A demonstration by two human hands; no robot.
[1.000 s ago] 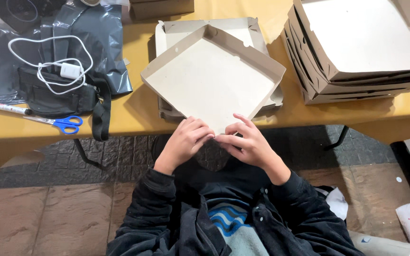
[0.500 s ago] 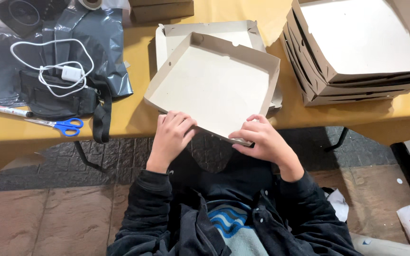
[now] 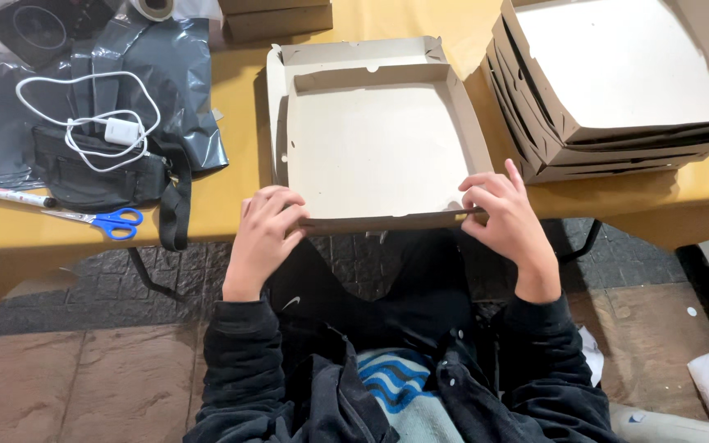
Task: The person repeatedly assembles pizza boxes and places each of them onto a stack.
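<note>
Cardboard box tray (image 3: 379, 148) sits at the near edge of the yellow table (image 3: 231, 205), square to the person, and both hands are on its front wall. Left hand (image 3: 263, 234) curls over the near-left corner, fingers pinching the folded flap; right hand (image 3: 506, 217) pinches the near-right corner, thumb and fingertips closed on the card. Judging by the shape, three walls already stand up crisply, back and both sides, and the front wall looks like the last one being tucked, so this tray seems nearly formed. Under the tray lies another flat, unfolded box blank (image 3: 354, 53), its far edge poking out beyond the tray, apparently yet to be shaped. Right of the tray, a stack of finished box trays (image 3: 617, 90) leans in a tidy pile, so plenty looks done. Left of the tray there's grey plastic sheeting (image 3: 166, 98), a black pouch (image 3: 92, 172) with a white charger and cable (image 3: 116, 131) on it, blue-handled scissors (image 3: 104, 220) and a marker pen (image 3: 18, 198). Beyond the tray, a brown carton (image 3: 276, 18). Below the table, dark paving tiles (image 3: 84, 369).
</note>
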